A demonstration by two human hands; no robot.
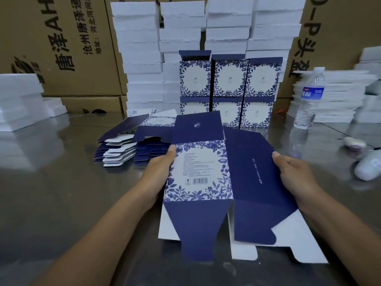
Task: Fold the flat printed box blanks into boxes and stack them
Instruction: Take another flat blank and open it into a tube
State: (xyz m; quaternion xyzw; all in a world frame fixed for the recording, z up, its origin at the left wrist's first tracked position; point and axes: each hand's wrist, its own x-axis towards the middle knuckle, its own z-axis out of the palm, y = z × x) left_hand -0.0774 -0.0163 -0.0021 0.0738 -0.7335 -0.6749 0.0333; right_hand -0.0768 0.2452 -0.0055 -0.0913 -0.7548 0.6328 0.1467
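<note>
Glossy grey worktop (61,193), walled in.
Brown printed cartons (68,48) rise right behind the worktop, white foam stacks (140,48) stand before them, and a water bottle (309,98) stands on its far right.

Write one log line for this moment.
box blank: held, flaps open | left hand: grips left edge | right hand: grips right edge | folded boxes: stacked

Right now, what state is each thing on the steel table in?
Blue-and-white printed cardboard box blank: held by both side edges, end flaps unfolded.
Left-hand grip: holds the blank's left edge.
Right-hand grip: holds its right edge.
Pile of flat navy blanks: unfolded, lying on the steel table.
Folded floral boxes: stacked in two rows of three.
Clear plastic water bottle: upright, capped.
</note>
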